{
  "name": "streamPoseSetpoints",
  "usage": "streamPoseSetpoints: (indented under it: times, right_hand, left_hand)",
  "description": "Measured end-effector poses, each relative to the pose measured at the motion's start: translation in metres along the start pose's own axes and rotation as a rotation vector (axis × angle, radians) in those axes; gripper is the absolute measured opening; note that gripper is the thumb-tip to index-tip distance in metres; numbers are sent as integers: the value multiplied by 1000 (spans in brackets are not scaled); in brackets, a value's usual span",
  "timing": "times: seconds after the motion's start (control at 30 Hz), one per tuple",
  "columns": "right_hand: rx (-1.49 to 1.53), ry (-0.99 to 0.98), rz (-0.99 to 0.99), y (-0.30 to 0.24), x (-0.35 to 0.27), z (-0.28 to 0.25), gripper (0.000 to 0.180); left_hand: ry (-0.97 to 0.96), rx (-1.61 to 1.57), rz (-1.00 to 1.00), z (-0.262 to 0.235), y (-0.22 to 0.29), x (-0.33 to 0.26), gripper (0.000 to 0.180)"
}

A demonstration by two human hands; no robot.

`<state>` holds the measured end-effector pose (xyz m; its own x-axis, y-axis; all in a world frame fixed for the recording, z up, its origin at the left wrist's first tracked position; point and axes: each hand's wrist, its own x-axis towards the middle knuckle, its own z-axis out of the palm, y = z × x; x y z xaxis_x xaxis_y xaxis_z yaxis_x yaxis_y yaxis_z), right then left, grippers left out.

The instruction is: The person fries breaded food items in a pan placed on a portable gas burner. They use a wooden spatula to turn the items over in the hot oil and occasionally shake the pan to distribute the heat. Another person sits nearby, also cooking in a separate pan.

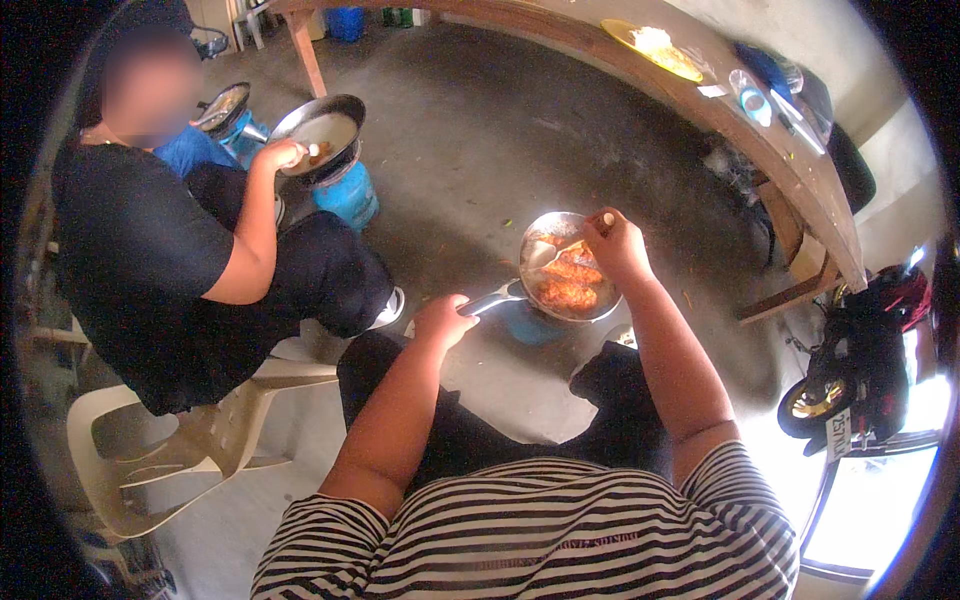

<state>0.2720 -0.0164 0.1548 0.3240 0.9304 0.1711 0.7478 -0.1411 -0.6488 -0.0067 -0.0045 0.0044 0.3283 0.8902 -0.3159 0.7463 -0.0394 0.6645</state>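
Observation:
My left hand [445,322] is closed round the grey handle of a round frying pan [525,248]. Orange-brown pieces of fried food [567,294] lie in the pan. Above its right rim, my right hand [617,246] grips the light-tipped handle of a spoon [541,257], whose pale bowl rests among the food at the pan's left side. Part of the spoon's shaft is hard to make out. A blue base [537,327] shows partly from under the pan.
At left, a person in black [160,230] sits on a beige plastic chair [110,450], one hand over a wok [345,115] on a blue stove [346,197]. A wooden table [800,190] curves along the far right, bearing a yellow plate [620,33]. A motorcycle [850,370] stands at right.

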Motion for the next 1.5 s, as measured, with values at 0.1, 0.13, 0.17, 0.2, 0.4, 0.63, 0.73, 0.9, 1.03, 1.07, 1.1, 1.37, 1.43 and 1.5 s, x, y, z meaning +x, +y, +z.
streamPoseSetpoints:
  times: [0.1, 0.13, 0.17, 0.2, 0.4, 0.63, 0.73, 0.9, 1.03, 1.07, 1.1, 1.37, 1.43, 1.5]
  right_hand:
    - [-11, -8, -16, -11, 5, 3, 25]
    - [-17, -4, -4, -14, 8, 4, 25]
    - [-24, 1, 10, -16, 12, 4, 26]
    - [-32, 6, 23, -19, 16, 4, 26]
    - [-23, -1, 22, -34, 29, -8, 25]
    - [23, 34, -10, -34, 23, -29, 23]
    - [-41, 34, -44, -26, 16, -25, 23]
    - [-45, -26, -71, -15, 5, -14, 24]
    - [-26, -74, -24, -16, -6, -10, 24]
    - [-21, -73, 0, -14, -9, -9, 23]
    - [-17, -71, 23, -12, -10, -7, 22]
    - [91, 20, 65, -3, -20, -13, 26]
    - [104, 41, 91, -3, -20, -16, 27]
    - [86, 54, 102, -7, -21, -20, 27]
  left_hand:
    - [13, -7, 43, 2, -5, 1, 48]
    - [6, -10, 42, 2, -6, 2, 48]
    - [-2, -14, 43, 3, -6, 3, 47]
    - [-4, -26, 37, 4, -6, 4, 47]
    - [-32, -49, 26, 11, -15, 11, 47]
    - [-12, -63, 45, 10, -14, 9, 46]
    - [-52, -52, 33, 6, -9, 9, 47]
    - [25, -59, 69, 10, -10, 7, 46]
    - [5, -51, 54, 9, -11, 9, 47]
    - [2, -50, 49, 9, -10, 9, 47]
    - [0, -49, 52, 9, -10, 9, 47]
    - [-22, -39, 41, 8, -7, 8, 48]
    - [-1, -45, 59, 8, -5, 8, 47]
    - [20, -33, 65, 7, -6, 7, 47]
